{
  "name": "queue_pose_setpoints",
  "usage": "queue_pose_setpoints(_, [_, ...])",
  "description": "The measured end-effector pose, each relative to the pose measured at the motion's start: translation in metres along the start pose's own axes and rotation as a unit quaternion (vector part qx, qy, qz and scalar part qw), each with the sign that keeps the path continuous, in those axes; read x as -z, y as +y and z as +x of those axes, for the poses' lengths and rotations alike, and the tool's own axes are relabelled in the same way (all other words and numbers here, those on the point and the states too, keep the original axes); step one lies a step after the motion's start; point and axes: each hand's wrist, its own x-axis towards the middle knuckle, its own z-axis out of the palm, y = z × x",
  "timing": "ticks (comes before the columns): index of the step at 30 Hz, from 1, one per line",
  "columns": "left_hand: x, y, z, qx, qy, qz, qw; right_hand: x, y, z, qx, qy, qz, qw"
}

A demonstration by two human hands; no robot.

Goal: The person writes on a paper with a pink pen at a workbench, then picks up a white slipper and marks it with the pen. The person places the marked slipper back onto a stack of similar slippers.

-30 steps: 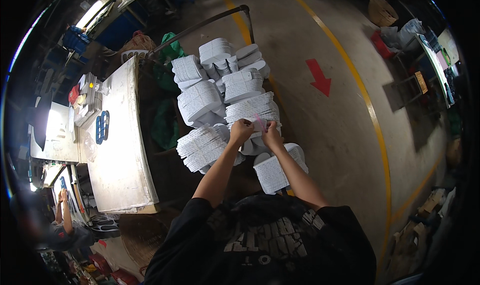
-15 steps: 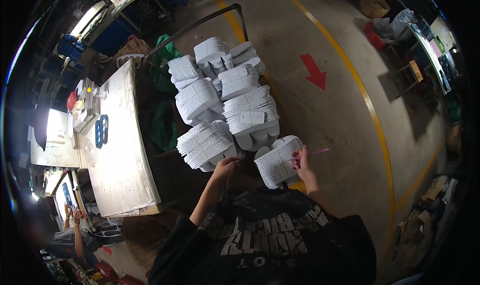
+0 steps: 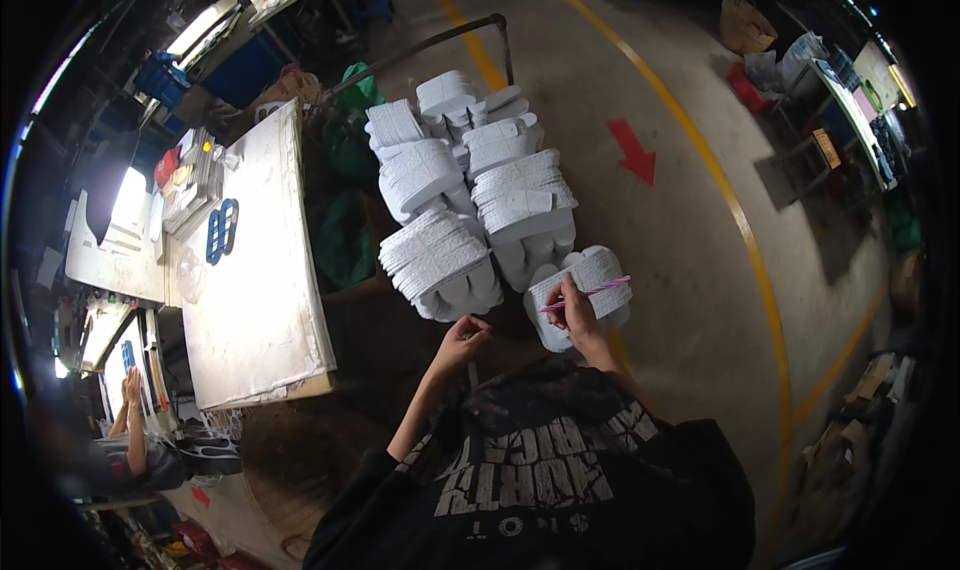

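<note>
My right hand point(image 3: 573, 308) is closed round a thin pink-and-white striped pen point(image 3: 608, 286). It sits over the near right bundle of white sole-shaped pieces point(image 3: 598, 267), with the pen slanting across that bundle. My left hand point(image 3: 465, 339) has its fingers pinched together, just below the near left bundle point(image 3: 434, 255). What it holds, if anything, is too small to make out. Farther off, several more white bundles point(image 3: 522, 188) are stacked in two rows, their layered edges facing up, some bound with a thin band.
The bundles rest on a cart with a dark tube handle point(image 3: 430, 36) at its far end. Left of it stands a pale worktable point(image 3: 265, 320) with blue sole-shaped pieces point(image 3: 222, 232). A co-worker's hands point(image 3: 131, 385) show at the lower left. A red arrow point(image 3: 632, 152) marks the floor.
My right hand has moved left, from the near right bundle's right edge to over its left part, and the pen tilts differently. The bundles have shifted in the picture as the view turned.
</note>
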Motion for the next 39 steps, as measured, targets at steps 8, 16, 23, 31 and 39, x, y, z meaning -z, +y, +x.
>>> queue_pose_setpoints(8, [0.007, 0.002, -0.12, 0.016, -0.011, -0.027, 0.999, -0.086, 0.027, -0.106, 0.002, -0.112, 0.002, 0.994])
queue_pose_setpoints(16, [-0.003, -0.037, -0.192, 0.046, -0.005, -0.013, 0.999, -0.109, 0.077, -0.184, -0.008, -0.102, -0.012, 0.995])
queue_pose_setpoints(23, [-0.012, -0.068, -0.223, 0.057, -0.032, -0.037, 0.997, -0.11, 0.096, -0.224, -0.019, -0.105, 0.007, 0.994])
queue_pose_setpoints(31, [-0.035, -0.053, -0.229, 0.025, -0.086, -0.048, 0.995, -0.097, 0.089, -0.246, -0.005, -0.083, -0.01, 0.996])
queue_pose_setpoints(39, [-0.094, -0.065, -0.206, 0.049, -0.142, -0.004, 0.989, -0.034, 0.085, -0.274, 0.008, -0.054, -0.003, 0.999])
